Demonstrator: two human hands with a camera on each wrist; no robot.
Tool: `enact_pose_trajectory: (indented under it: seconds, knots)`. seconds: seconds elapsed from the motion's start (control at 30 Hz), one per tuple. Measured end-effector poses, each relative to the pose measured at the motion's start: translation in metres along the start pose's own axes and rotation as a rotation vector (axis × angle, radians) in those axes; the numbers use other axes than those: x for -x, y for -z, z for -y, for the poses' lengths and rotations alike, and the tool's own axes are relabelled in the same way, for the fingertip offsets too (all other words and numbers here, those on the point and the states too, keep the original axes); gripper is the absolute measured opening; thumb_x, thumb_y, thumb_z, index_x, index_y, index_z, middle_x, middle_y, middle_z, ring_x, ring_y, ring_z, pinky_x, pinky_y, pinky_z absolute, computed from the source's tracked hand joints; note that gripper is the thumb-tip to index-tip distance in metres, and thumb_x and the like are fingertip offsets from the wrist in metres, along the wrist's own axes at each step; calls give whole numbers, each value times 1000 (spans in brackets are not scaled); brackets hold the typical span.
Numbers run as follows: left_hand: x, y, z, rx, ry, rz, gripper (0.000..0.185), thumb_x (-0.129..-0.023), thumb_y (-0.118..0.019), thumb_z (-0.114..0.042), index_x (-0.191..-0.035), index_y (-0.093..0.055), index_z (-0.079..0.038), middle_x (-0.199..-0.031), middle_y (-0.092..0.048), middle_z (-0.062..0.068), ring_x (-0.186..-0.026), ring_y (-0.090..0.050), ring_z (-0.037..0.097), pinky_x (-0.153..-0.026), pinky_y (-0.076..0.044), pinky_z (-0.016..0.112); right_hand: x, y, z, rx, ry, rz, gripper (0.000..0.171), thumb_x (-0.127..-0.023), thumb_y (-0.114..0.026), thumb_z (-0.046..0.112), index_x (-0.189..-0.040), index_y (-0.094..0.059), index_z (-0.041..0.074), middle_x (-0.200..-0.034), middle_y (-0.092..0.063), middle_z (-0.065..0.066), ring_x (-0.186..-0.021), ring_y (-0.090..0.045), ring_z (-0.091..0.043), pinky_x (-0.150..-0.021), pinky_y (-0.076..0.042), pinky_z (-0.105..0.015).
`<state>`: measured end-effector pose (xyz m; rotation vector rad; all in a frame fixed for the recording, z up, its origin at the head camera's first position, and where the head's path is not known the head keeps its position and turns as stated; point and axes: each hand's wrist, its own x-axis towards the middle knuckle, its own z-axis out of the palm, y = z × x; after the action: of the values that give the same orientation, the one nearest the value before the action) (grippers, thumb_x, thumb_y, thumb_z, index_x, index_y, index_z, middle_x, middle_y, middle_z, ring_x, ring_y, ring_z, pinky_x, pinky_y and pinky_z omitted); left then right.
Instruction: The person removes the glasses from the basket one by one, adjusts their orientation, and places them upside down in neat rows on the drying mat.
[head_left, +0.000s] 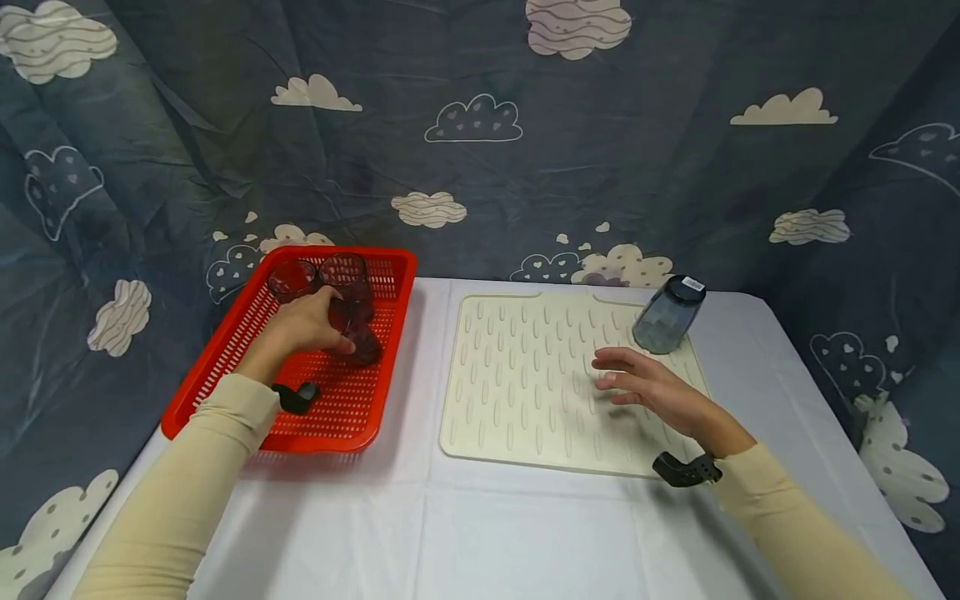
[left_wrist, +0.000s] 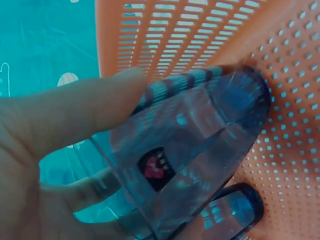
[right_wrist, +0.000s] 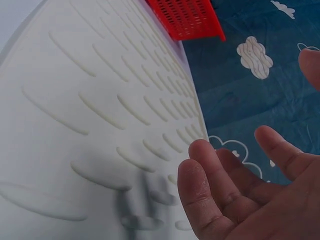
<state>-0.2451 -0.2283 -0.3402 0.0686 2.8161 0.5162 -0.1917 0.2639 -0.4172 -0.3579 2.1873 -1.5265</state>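
Note:
My left hand (head_left: pixel 311 325) reaches into the red perforated basket (head_left: pixel 225 367) and grips a clear tumbler (head_left: pixel 351 312); in the left wrist view my fingers (left_wrist: pixel 65 120) wrap round that tumbler (left_wrist: pixel 195 150). Two more clear tumblers (head_left: pixel 318 273) stand at the basket's far end. My right hand (head_left: pixel 637 387) hovers open, fingers relaxed, over the cream ribbed drying mat (head_left: pixel 525 375). A bluish tumbler (head_left: pixel 667 315) stands upside down at the mat's far right corner, just beyond my right hand.
The basket and mat lie side by side on a white tablecloth (head_left: pixel 465 533). A dark blue cloud-print curtain (head_left: pixel 480 125) closes off the back and both sides. The red basket (right_wrist: pixel 187 17) shows beyond the mat (right_wrist: pixel 85 125) in the right wrist view.

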Motion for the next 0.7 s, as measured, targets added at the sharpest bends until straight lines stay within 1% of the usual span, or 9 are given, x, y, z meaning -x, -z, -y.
enact_pose_trajectory:
  seconds: [0.1, 0.17, 0.23, 0.3, 0.4, 0.43, 0.53, 0.6, 0.7]
  knots:
    - [1, -2, 1, 0, -8, -44, 80, -74, -83, -29, -138, -44, 1, -125, -61, 26, -109, -58, 40, -101, -47, 59, 0, 0, 0, 3, -1, -1, 55, -103, -50, 24, -149, -31, 0, -154, -31, -28, -120, -61, -13, -101, -49, -42]
    - [4, -3, 3, 1, -11, -74, 81, -74, -82, -31, -138, -45, 1, -125, -62, 27, -109, -58, 40, -102, -46, 59, 1, 0, 0, -1, 11, 2, 56, -103, -51, 25, -149, -30, -1, -153, -31, -29, -119, -61, -12, -102, -49, -44]
    - [9, 1, 5, 10, -14, -93, 83, -75, -82, -32, -139, -43, 2, -127, -61, 27, -110, -58, 41, -102, -45, 60, 1, 0, 0, -6, 13, 1, 57, -103, -51, 25, -149, -30, -1, -154, -31, -28, -118, -60, -7, -104, -47, -48]
    - [17, 9, 6, 14, -12, -105, 85, -76, -81, -35, -141, -41, 3, -130, -59, 29, -114, -56, 43, -105, -40, 62, 2, -1, 0, -1, 12, 0, 57, -103, -51, 26, -149, -30, -2, -154, -32, -28, -121, -58, -7, -105, -46, -51]
    - [30, 26, 6, 19, -5, -121, 86, -77, -80, -38, -141, -39, 2, -131, -57, 29, -117, -53, 46, -105, -34, 66, 3, -1, -2, 14, 10, -8, 59, -104, -50, 26, -150, -28, -3, -154, -32, -28, -125, -53, -4, -107, -43, -54]
    - [34, 32, 5, 19, 1, -127, 86, -77, -80, -38, -141, -39, 1, -131, -57, 29, -117, -53, 46, -105, -32, 68, 3, -1, -3, 20, 7, -12, 59, -104, -50, 26, -150, -28, -3, -154, -33, -28, -126, -51, -4, -108, -43, -53]
    - [43, 46, 4, 39, 22, -142, 88, -77, -80, -40, -142, -37, 0, -129, -58, 28, -116, -53, 46, -102, -35, 69, 4, -2, -5, 29, 1, -21, 60, -103, -50, 27, -150, -29, -3, -154, -33, -27, -126, -49, 0, -108, -44, -49]
    - [48, 53, 4, 63, 37, -154, 90, -78, -79, -41, -145, -35, 0, -130, -57, 29, -118, -51, 47, -102, -34, 69, 5, -3, -6, 27, -3, -24, 60, -103, -51, 28, -150, -29, -3, -154, -34, -27, -126, -49, 1, -107, -46, -43]
    - [56, 62, 5, 109, 59, -176, 96, -81, -76, -44, -153, -27, -3, -134, -52, 31, -122, -45, 49, -103, -33, 71, 5, -4, -7, 16, -1, -21, 60, -103, -51, 28, -149, -29, -3, -154, -33, -27, -125, -50, 1, -103, -48, -34]
